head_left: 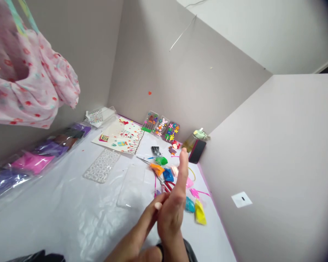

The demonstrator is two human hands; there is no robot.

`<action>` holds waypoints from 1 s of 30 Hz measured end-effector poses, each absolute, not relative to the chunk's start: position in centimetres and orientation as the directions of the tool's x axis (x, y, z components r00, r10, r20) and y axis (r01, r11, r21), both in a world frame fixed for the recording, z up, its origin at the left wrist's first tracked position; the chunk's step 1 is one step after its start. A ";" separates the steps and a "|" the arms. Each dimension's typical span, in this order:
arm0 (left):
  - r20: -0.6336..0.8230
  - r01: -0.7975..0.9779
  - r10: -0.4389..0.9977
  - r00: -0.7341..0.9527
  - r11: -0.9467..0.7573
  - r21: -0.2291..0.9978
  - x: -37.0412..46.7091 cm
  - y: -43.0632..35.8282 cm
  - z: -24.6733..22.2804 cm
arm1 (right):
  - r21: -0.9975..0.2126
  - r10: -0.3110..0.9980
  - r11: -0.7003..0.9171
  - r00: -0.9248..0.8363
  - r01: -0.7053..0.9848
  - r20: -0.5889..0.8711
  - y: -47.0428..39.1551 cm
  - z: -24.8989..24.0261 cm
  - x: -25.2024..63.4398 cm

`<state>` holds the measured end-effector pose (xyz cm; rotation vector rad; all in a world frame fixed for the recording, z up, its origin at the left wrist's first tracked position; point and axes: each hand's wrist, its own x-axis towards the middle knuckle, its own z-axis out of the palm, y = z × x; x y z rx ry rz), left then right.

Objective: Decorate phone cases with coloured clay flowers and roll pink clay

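Observation:
My right hand (175, 203) is upright at the lower centre, seen edge-on with its fingers stretched out straight. Against its palm rests my left hand (150, 217), coming from the lower left, its fingers mostly hidden behind the right hand. A small pale oval spot (158, 206) shows where the hands meet; I cannot tell whether it is a thumbnail or a bit of clay. Just beyond the hands lie red-handled scissors (168, 186) and small packets of orange clay (156, 169), blue clay (168, 175), teal clay (189, 205) and yellow clay (200, 212).
Left of the hands lie a clear phone case (131, 187) and a patterned translucent case (101, 166). Farther back are a drawn-on sheet (123, 134), several decorated cases (161, 126) and a dark phone (197, 151). Bagged clay (32, 162) lines the left wall.

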<state>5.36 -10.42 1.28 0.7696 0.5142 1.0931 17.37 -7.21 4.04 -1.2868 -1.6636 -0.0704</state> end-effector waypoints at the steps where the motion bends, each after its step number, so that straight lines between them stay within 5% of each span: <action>1: 0.003 -0.578 0.920 0.393 0.244 0.779 5.7 -10.7 1.2 | -0.510 0.714 0.449 0.048 0.733 0.698 -6.6 4.3 18.0; 4: -0.020 -0.518 0.908 0.419 0.257 0.816 5.6 -10.3 0.4 | -0.650 0.810 0.498 -0.040 0.574 0.585 -5.1 3.7 18.8; 7: -0.055 -0.293 0.914 0.402 0.185 0.938 4.1 -9.2 -0.9 | -0.750 0.923 0.353 -0.078 0.559 0.376 -3.4 1.6 19.0; 10: 0.068 0.013 0.842 0.535 -0.089 0.996 2.3 -8.3 -2.1 | -0.610 0.955 0.297 -0.211 0.735 0.210 -2.1 -0.5 19.3; 14: 0.226 0.173 0.675 0.703 -0.470 0.866 1.2 -7.3 -3.8 | -0.452 0.938 0.338 -0.336 0.825 0.088 -2.0 -2.0 19.3; 21: 0.159 0.268 0.665 0.730 -0.493 0.828 1.3 -6.8 -5.6 | -0.316 0.928 0.348 -0.372 0.883 -0.018 -2.1 -2.3 18.7; 30: 0.132 0.274 0.637 0.759 -0.497 0.823 1.2 -6.8 -5.2 | -0.428 0.962 0.232 -0.271 0.874 -0.032 -0.3 -1.8 17.9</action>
